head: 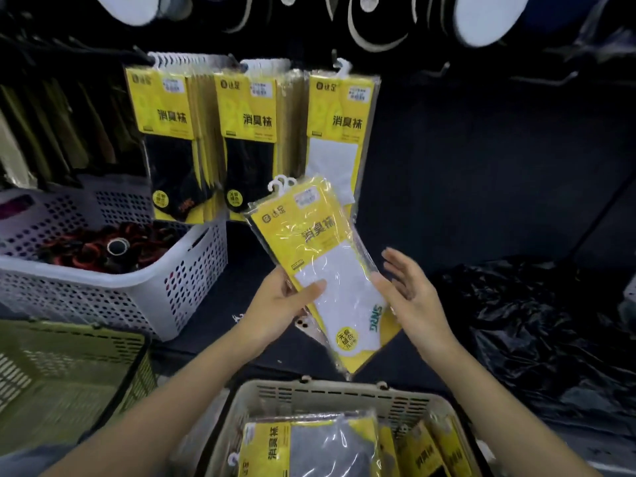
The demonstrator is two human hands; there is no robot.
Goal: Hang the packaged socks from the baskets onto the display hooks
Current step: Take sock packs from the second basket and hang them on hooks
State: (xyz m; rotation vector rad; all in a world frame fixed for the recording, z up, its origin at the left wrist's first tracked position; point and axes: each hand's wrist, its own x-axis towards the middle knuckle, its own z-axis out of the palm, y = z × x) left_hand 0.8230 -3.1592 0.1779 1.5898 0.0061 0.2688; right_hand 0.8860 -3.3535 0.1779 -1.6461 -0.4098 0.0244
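A pack of white socks [323, 263] is held tilted, its hanger end pointed up and to the left, above a beige basket [330, 390] in which further yellow packs [309, 445] are laid. The pack is gripped by the left hand [282, 301], with the thumb pressed across its front. The right hand [409, 290] is kept spread with straight fingers at the pack's right edge; firm contact cannot be told. Behind, two rows of black-sock packs [165, 132] and a white-sock pack [339, 125] are hung on the display. A white perforated basket [192, 270] is set at the left.
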